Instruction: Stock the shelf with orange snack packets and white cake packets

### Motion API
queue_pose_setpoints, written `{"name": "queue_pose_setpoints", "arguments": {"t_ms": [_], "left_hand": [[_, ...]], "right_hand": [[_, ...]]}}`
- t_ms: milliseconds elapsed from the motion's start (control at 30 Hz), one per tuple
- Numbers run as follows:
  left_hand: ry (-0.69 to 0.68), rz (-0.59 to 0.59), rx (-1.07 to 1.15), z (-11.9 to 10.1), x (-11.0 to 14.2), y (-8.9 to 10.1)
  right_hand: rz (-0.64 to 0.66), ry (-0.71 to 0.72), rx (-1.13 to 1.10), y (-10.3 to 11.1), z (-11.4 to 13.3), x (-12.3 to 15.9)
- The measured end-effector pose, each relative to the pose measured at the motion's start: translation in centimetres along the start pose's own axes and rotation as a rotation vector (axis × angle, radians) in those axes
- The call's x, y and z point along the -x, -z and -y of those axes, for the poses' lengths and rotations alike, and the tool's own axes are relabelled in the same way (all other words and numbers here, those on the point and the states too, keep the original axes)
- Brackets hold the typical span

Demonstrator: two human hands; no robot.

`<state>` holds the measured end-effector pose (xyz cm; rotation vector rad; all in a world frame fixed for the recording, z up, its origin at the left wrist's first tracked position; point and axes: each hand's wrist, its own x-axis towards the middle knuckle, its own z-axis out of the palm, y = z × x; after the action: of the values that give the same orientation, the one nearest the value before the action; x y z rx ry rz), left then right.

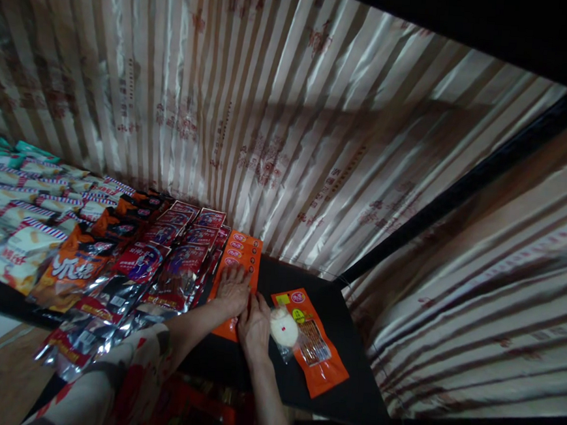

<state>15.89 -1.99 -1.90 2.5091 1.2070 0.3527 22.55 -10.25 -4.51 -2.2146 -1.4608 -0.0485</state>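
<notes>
My left hand (234,292) lies flat with its fingers spread over a stack of orange snack packets (228,330), whose overlapping top edges show beyond the fingertips. Close against it, my right hand (255,326) rests along the right edge of the same packets, its fingers stretched forward and partly hidden where the two hands meet. Right of that hand, another orange snack packet (330,373) with a clear window showing brown sticks lies tilted on the black shelf (352,391). A clear bag with a round white disc (284,330) overlaps its left side.
Rows of dark red packets (181,266), orange-and-black bags (72,258) and white bags (22,251) fill the shelf to the left. Pleated printed sheeting (270,126) stands behind. A black bar (455,187) slants up at the right, and more orange packets (189,414) show below.
</notes>
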Motion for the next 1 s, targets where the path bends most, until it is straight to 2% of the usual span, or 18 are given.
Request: {"name": "queue_pose_setpoints", "arguments": {"t_ms": [267,467,667,1000], "left_hand": [[-0.027,-0.056,-0.043,-0.3,0.7,0.1],[-0.041,-0.1,-0.047,-0.9,2.5,0.7],[-0.108,-0.086,-0.007,-1.0,5.0,0.8],[-0.078,-0.061,0.017,-1.0,10.2,0.7]], "right_hand": [[-0.015,0.007,0.005,0.5,0.5,0.3],[-0.066,0.07,-0.057,0.6,0.4,1.3],[-0.122,0.103,-0.167,0.4,0.7,3.5],[-0.081,0.138,-0.231,1.9,2.3,8.3]]}}
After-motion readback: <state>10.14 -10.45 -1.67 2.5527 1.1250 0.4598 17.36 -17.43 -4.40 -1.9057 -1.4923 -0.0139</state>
